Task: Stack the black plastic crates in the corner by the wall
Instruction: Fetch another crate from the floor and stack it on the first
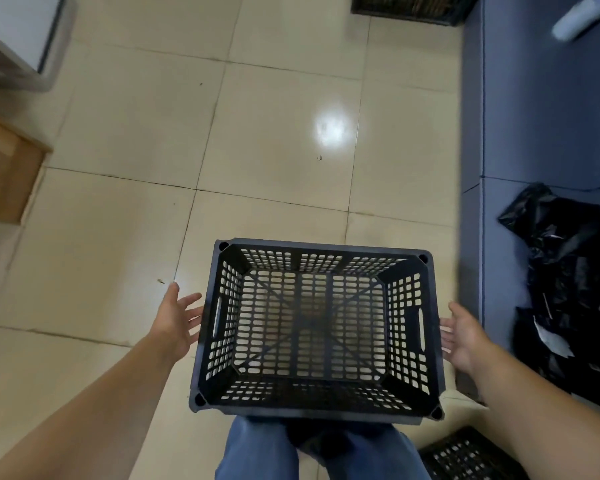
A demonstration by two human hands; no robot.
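A black plastic crate with perforated walls stands upright and empty on the tiled floor just in front of my legs. My left hand is open beside its left wall, fingers spread and close to the handle slot. On the other side, my right hand is open by the right handle slot. Neither hand grips the crate. Another black crate shows partly at the bottom right by my leg. A third black crate sits far off at the top edge.
A blue-grey mat or platform runs along the right side, with crumpled black plastic bags on it. Wooden furniture and a white unit stand at the left. A white object lies at the top right.
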